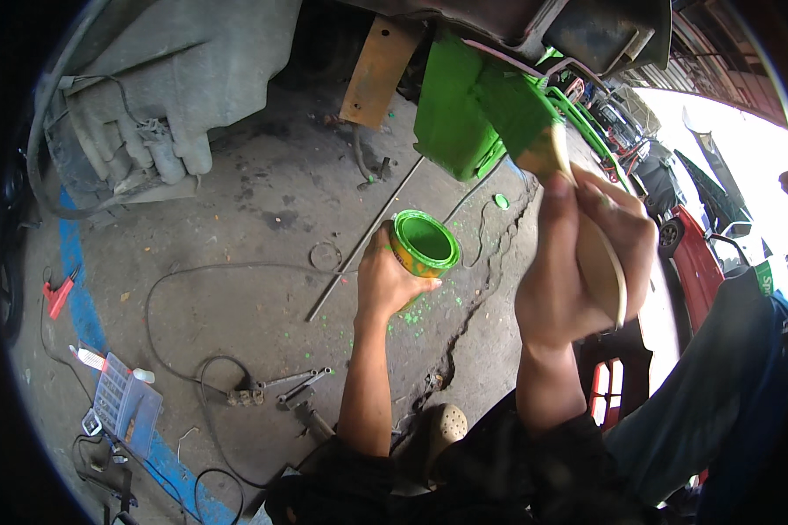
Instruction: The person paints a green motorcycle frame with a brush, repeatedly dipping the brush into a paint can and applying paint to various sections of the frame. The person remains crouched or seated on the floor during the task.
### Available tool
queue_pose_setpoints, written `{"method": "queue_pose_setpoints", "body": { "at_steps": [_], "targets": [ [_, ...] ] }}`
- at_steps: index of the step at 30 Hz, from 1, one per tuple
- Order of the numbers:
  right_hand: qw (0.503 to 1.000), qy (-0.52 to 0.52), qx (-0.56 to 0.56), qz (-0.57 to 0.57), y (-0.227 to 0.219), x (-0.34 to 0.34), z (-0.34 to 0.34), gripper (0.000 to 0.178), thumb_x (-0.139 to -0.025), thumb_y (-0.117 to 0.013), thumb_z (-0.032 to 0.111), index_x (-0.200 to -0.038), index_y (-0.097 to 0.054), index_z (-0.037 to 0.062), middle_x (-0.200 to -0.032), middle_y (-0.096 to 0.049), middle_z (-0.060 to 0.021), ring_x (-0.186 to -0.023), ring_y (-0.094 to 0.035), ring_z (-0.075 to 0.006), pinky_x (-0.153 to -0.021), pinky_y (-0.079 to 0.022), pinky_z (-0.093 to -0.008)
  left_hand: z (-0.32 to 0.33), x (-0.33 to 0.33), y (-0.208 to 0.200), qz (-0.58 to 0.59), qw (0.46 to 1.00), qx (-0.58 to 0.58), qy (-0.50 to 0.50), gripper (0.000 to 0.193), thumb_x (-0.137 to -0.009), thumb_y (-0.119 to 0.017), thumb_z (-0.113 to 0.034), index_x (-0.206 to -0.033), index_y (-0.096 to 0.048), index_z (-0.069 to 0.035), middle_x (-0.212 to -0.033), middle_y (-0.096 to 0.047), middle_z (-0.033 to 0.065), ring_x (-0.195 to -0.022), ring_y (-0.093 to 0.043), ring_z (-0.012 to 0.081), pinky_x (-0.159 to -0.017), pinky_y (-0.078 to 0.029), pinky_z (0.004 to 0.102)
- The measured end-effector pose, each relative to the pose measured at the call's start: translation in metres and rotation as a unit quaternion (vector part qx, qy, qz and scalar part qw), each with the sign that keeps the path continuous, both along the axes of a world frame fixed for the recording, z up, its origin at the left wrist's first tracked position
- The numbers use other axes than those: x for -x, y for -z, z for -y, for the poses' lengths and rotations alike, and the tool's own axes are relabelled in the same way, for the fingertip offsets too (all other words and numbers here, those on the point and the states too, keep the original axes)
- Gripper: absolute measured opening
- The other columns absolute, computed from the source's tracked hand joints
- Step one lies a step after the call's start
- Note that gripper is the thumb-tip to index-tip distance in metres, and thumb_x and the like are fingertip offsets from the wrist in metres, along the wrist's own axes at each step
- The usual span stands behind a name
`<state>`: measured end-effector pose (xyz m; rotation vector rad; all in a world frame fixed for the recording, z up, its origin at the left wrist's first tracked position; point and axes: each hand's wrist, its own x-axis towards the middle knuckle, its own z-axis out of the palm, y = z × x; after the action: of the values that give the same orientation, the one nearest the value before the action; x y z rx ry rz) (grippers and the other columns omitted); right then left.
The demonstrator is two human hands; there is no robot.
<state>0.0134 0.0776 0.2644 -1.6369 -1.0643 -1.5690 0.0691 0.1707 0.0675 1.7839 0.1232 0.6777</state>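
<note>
My left hand [383, 278] is wrapped round an open can of green paint [426, 247], with paint smeared over its rim. In my right hand [578, 249] is a paintbrush [543, 150]. Its pale wooden handle slants down through my fingers, and its bristles are coated green. The bristles lie against or just in front of a bright green part [451, 109] that hangs below the dark vehicle body; whether they touch is hard to tell. The can sits lower and to the left of the brush, apart from it.
A rusty bracket [379, 74] hangs left of the green part. On the stained, cracked floor lie a metal rod [368, 238], a cable, wrenches [306, 385], a parts case [124, 401] and a red clamp [59, 296]. Another person's leg [709, 376] is at right, near a red car [699, 267].
</note>
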Motion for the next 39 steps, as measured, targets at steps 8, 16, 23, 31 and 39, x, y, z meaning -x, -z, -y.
{"method": "queue_pose_setpoints", "body": {
  "at_steps": [8, 16, 23, 31, 39],
  "targets": [
    [0.999, 0.038, 0.021, 0.014, -0.003, -0.003, 0.003, 0.018, -0.084, -0.071, -0.007, -0.086, -0.053, -0.0051, -0.085, -0.066, -0.0185, -0.069, -0.065, -0.014, -0.06, -0.051, -0.023, -0.001, -0.001, 0.001, 0.0, 1.0, -0.006, 0.003, 0.092, -0.043, -0.095, -0.021, -0.12, -0.048, -0.003, -0.112, -0.064, 0.0188, -0.104, -0.063, 0.0381, -0.09, -0.051, 0.045],
    [0.998, 0.052, 0.028, 0.029, -0.008, -0.003, 0.0, 0.017, -0.082, -0.073, -0.006, -0.083, -0.055, -0.0046, -0.084, -0.067, -0.0162, -0.073, -0.063, -0.0153, -0.068, -0.049, -0.0244, 0.0, -0.001, -0.002, 0.001, 1.0, 0.0, 0.009, 0.095, -0.042, -0.095, -0.021, -0.122, -0.047, -0.003, -0.114, -0.064, 0.0182, -0.106, -0.063, 0.0369, -0.091, -0.051, 0.0443],
    [0.998, 0.046, -0.007, -0.032, 0.0, 0.024, 0.014, 0.024, -0.081, -0.073, -0.007, -0.087, -0.05, -0.0043, -0.085, -0.063, -0.0221, -0.074, -0.07, -0.0231, -0.064, -0.054, -0.0269, -0.002, -0.003, 0.001, -0.002, 1.0, -0.003, 0.011, 0.097, -0.043, -0.095, -0.02, -0.123, -0.044, -0.003, -0.116, -0.061, 0.0197, -0.108, -0.061, 0.0381, -0.092, -0.051, 0.0444],
    [0.999, 0.014, -0.032, 0.016, -0.002, -0.01, 0.002, 0.017, -0.079, -0.075, -0.005, -0.083, -0.059, -0.0042, -0.083, -0.068, -0.0167, -0.064, -0.066, -0.0136, -0.059, -0.051, -0.0231, -0.001, -0.003, 0.0, -0.02, 1.0, 0.002, 0.019, 0.095, -0.043, -0.095, -0.021, -0.122, -0.046, -0.002, -0.115, -0.062, 0.0191, -0.108, -0.061, 0.0381, -0.093, -0.051, 0.0441],
    [0.991, -0.063, -0.089, -0.074, 0.003, 0.012, 0.005, 0.022, -0.08, -0.071, -0.01, -0.083, -0.05, -0.0038, -0.086, -0.066, -0.021, -0.069, -0.067, -0.0174, -0.062, -0.052, -0.0257, 0.0, -0.003, 0.0, -0.003, 1.0, 0.002, 0.012, 0.092, -0.043, -0.095, -0.02, -0.12, -0.047, -0.003, -0.112, -0.063, 0.0189, -0.106, -0.061, 0.0382, -0.091, -0.05, 0.0444]
  ]
}}
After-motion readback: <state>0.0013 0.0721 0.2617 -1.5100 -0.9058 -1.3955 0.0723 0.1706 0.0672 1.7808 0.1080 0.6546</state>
